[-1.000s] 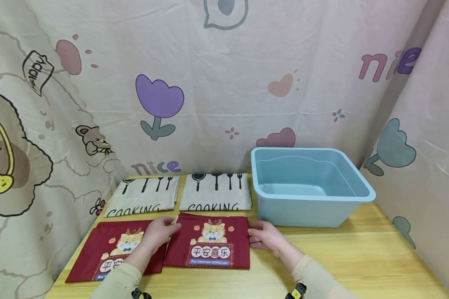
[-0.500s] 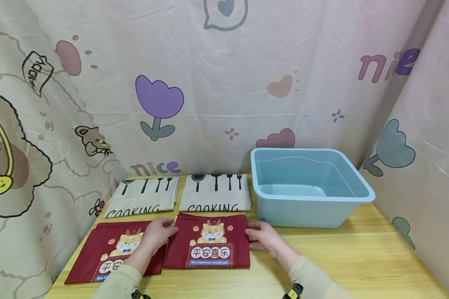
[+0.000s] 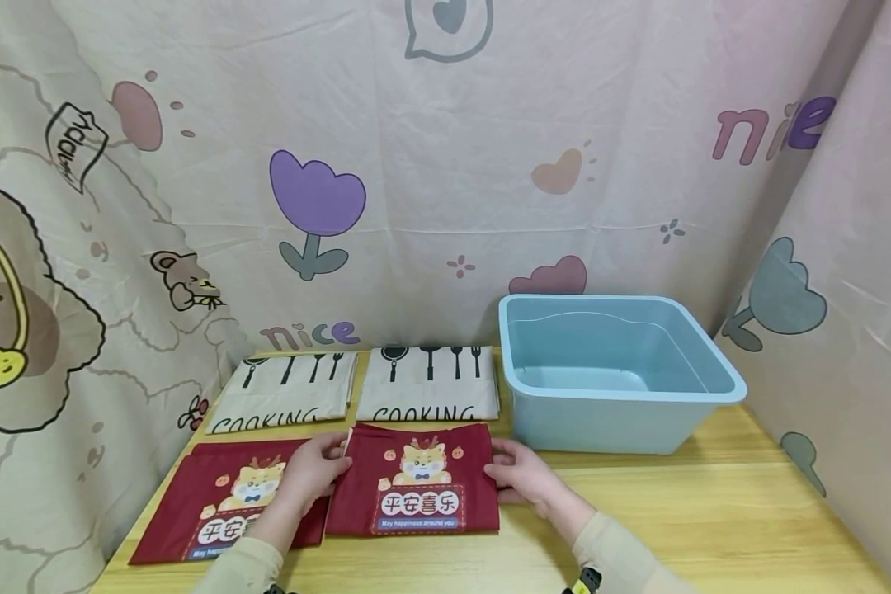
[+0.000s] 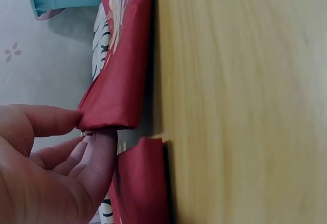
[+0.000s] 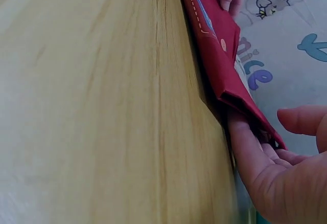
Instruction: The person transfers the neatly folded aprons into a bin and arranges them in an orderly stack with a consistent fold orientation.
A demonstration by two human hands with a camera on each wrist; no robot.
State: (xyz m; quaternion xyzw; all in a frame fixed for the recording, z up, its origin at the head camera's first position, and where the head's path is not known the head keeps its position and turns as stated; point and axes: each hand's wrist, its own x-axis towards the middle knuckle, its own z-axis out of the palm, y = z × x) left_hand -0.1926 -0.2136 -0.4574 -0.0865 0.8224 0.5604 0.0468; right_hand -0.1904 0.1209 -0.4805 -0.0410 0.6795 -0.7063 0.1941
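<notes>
A folded dark red cloth point(image 3: 416, 478) with a cartoon animal and printed lettering lies at the front middle of the table. My left hand point(image 3: 315, 472) pinches its left edge; in the left wrist view the thumb point(image 4: 56, 119) is on top and the fingers point(image 4: 99, 157) are underneath. At the opposite edge, my right hand point(image 3: 525, 472) has its fingers point(image 5: 250, 152) tucked under the cloth and its thumb above. The right wrist view shows the cloth's near end slightly raised. A matching red cloth point(image 3: 171, 511) lies to the left, partly covered by my left forearm.
Two folded white cloths printed COOKING, one at left point(image 3: 282, 396) and one in the middle point(image 3: 426, 396), lie behind the red ones. A light blue plastic tub point(image 3: 601, 421) stands at back right on the wooden table point(image 3: 676, 511). A patterned curtain point(image 3: 431, 165) hangs behind.
My right hand has shifted slightly left, its thumb now coming over the right edge of the middle red cloth. The left hand stays at the left edge with little movement.
</notes>
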